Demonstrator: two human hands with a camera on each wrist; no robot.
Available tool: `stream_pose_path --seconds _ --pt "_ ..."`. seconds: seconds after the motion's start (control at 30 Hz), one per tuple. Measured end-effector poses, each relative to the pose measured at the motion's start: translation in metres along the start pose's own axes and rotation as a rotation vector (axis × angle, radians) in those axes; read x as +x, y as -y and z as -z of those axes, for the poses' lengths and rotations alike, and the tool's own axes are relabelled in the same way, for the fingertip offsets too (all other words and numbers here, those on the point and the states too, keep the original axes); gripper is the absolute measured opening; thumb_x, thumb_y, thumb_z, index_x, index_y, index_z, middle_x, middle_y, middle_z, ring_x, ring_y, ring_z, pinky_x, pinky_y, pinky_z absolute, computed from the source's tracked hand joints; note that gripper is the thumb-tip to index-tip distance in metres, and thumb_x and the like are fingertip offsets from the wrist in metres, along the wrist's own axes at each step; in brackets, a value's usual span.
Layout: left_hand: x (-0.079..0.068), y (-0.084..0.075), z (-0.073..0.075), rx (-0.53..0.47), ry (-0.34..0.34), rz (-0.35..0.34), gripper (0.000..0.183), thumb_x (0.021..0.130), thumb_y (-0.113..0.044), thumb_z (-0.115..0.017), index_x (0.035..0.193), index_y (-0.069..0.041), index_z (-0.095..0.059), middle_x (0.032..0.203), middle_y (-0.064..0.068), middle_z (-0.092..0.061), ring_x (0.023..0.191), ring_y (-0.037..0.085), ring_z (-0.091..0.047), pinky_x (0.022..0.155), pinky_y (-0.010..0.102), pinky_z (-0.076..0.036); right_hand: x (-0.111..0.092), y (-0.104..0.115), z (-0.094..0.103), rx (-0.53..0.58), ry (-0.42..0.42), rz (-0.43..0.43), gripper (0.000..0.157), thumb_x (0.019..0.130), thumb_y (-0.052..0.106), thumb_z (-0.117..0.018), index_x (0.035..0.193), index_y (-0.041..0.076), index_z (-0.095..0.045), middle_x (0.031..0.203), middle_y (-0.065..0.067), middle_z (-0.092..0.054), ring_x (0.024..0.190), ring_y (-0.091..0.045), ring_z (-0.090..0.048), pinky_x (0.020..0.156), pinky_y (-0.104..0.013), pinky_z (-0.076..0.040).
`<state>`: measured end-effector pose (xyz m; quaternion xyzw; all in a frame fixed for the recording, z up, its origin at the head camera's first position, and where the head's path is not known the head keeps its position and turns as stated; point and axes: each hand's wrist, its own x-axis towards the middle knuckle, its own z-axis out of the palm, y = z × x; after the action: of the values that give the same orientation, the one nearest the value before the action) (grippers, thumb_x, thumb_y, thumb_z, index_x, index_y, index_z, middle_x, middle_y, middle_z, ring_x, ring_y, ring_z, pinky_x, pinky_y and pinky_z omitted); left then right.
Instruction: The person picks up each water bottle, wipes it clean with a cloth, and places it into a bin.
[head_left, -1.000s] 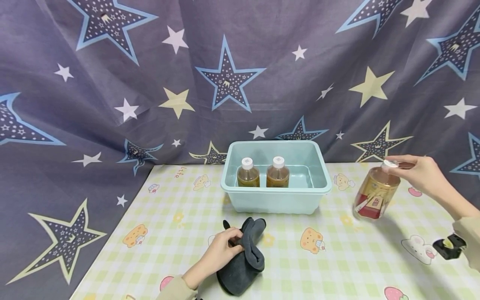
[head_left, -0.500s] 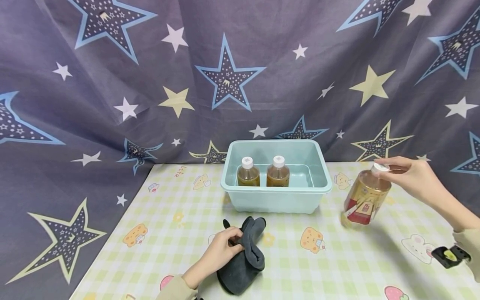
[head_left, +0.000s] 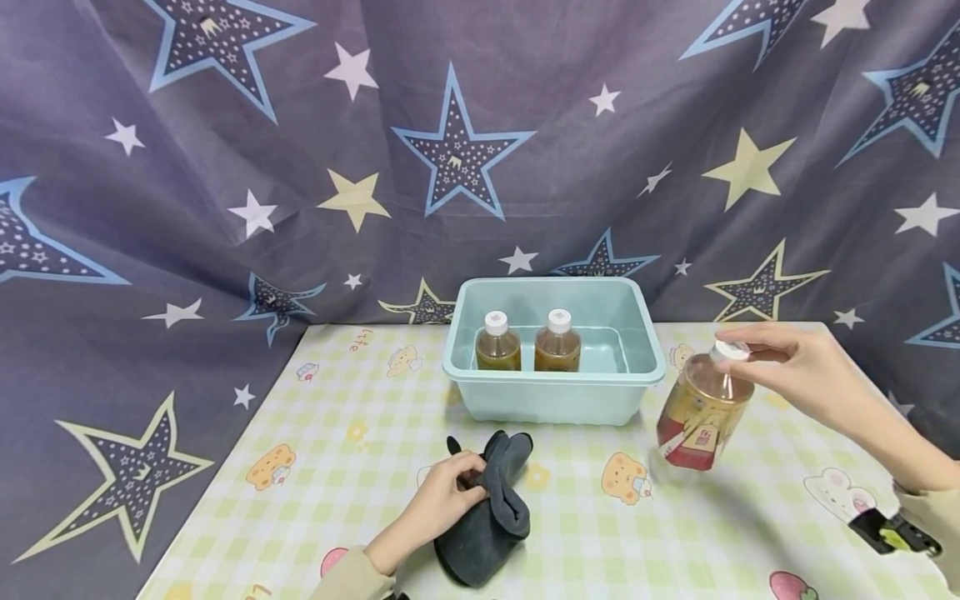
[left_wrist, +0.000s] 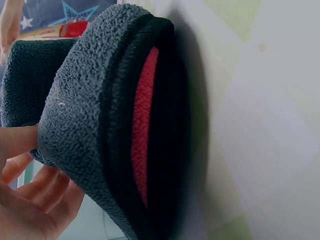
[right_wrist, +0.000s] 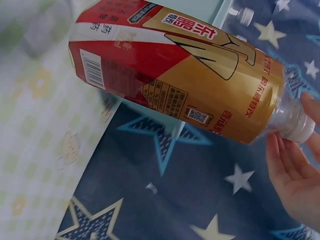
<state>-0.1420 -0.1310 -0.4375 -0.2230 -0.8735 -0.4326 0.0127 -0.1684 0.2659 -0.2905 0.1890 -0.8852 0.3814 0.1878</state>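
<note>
In the head view, my right hand [head_left: 787, 362] pinches the white cap of a drink bottle [head_left: 701, 417] with a gold and red label. The bottle hangs tilted to the right of the blue bin, its base toward the lower left and seemingly off the table. The right wrist view shows its label [right_wrist: 185, 70] close up, with fingers [right_wrist: 285, 165] and thumb at the cap. My left hand [head_left: 450, 492] grips a dark grey fleece item [head_left: 480, 533] lying folded on the table. A red strip [left_wrist: 145, 130] shows inside its fold in the left wrist view; its exact kind is unclear.
A light blue plastic bin [head_left: 555, 404] stands at the table's back middle. Inside it, two upright white-capped bottles, one left [head_left: 498, 350] and one nearer the middle [head_left: 557, 350], stand side by side. A checked tablecloth [head_left: 360, 483] meets a star-patterned curtain [head_left: 300, 192].
My right hand has carried the bottle leftward and nearer me, closer to the bin. The left hand and the grey fleece item have stayed in place.
</note>
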Motion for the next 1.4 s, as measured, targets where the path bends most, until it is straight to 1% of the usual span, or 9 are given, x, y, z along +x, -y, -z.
stream_pose_path --seconds 0.1,0.23,0.43,0.53,0.6,0.73,0.97,1.17,1.4 --pt "0.000 0.000 0.000 -0.003 -0.001 0.000 0.015 0.075 -0.004 -0.066 0.079 -0.016 -0.058 0.080 -0.006 -0.053 0.069 0.006 -0.050 0.058 0.021 -0.043 -0.002 0.009 -0.006 0.022 -0.005 0.056 0.031 0.068 0.001 -0.072 0.099 0.003 -0.066 0.096 0.022 -0.058 0.073 0.004 -0.058 0.063 -0.009 -0.044" --pt "0.000 0.001 0.000 -0.009 0.000 0.001 0.014 0.076 -0.004 -0.065 0.080 -0.016 -0.058 0.081 -0.006 -0.054 0.069 0.005 -0.050 0.058 0.021 -0.043 -0.004 0.023 -0.016 0.069 0.000 0.107 0.031 0.068 -0.003 -0.071 0.099 -0.001 -0.065 0.097 0.020 -0.057 0.076 0.004 -0.057 0.065 -0.010 -0.044" --pt "0.000 0.001 0.000 -0.011 -0.004 -0.008 0.013 0.076 -0.006 -0.065 0.080 -0.016 -0.058 0.082 -0.006 -0.054 0.070 0.005 -0.051 0.058 0.021 -0.043 -0.005 0.043 -0.030 0.067 -0.018 0.215 0.033 0.064 -0.005 -0.073 0.096 0.003 -0.067 0.094 0.012 -0.061 0.081 0.003 -0.055 0.073 -0.009 -0.042" --pt "0.000 0.001 0.001 -0.018 -0.006 -0.010 0.012 0.077 -0.006 -0.065 0.080 -0.016 -0.058 0.082 -0.005 -0.054 0.070 0.006 -0.051 0.058 0.021 -0.043 -0.005 0.051 -0.037 0.087 -0.024 0.243 0.034 0.063 -0.005 -0.073 0.095 0.004 -0.067 0.093 0.006 -0.063 0.084 0.001 -0.055 0.074 -0.010 -0.042" --pt "0.000 0.001 0.001 -0.021 -0.005 -0.010 0.012 0.077 -0.006 -0.065 0.080 -0.016 -0.058 0.082 -0.005 -0.054 0.070 0.006 -0.051 0.058 0.021 -0.042 -0.005 0.055 -0.043 0.107 -0.025 0.244 0.034 0.063 -0.005 -0.073 0.096 0.004 -0.068 0.092 0.004 -0.063 0.083 0.000 -0.055 0.073 -0.011 -0.042" --pt "0.000 0.001 0.001 -0.021 -0.005 -0.011 0.012 0.077 -0.006 -0.065 0.080 -0.016 -0.058 0.082 -0.005 -0.054 0.070 0.006 -0.050 0.057 0.021 -0.042 -0.006 0.062 -0.055 0.123 -0.012 0.252 0.034 0.064 -0.001 -0.074 0.096 0.007 -0.068 0.090 0.003 -0.063 0.081 -0.001 -0.055 0.070 -0.012 -0.043" --pt "0.000 0.001 0.000 -0.009 -0.007 0.000 0.014 0.076 -0.004 -0.065 0.080 -0.016 -0.058 0.081 -0.006 -0.054 0.069 0.006 -0.050 0.058 0.021 -0.043 -0.006 0.068 -0.075 0.164 0.001 0.317 0.032 0.064 0.003 -0.075 0.095 0.005 -0.068 0.090 0.002 -0.063 0.082 -0.004 -0.054 0.068 -0.014 -0.042" --pt "0.001 0.000 0.000 -0.009 -0.010 -0.004 0.015 0.075 -0.004 -0.065 0.080 -0.016 -0.058 0.081 -0.006 -0.054 0.069 0.006 -0.050 0.057 0.021 -0.042 -0.008 0.068 -0.091 0.213 0.042 0.304 0.029 0.068 0.006 -0.073 0.096 0.008 -0.067 0.091 0.006 -0.063 0.082 -0.004 -0.055 0.065 -0.017 -0.044" --pt "0.001 0.000 0.000 -0.019 -0.012 -0.002 0.014 0.076 -0.005 -0.065 0.080 -0.015 -0.058 0.082 -0.006 -0.054 0.070 0.006 -0.050 0.057 0.021 -0.043 -0.011 0.066 -0.109 0.265 0.074 0.283 0.028 0.070 0.008 -0.072 0.098 0.008 -0.067 0.093 0.005 -0.062 0.082 -0.006 -0.057 0.069 -0.021 -0.047"
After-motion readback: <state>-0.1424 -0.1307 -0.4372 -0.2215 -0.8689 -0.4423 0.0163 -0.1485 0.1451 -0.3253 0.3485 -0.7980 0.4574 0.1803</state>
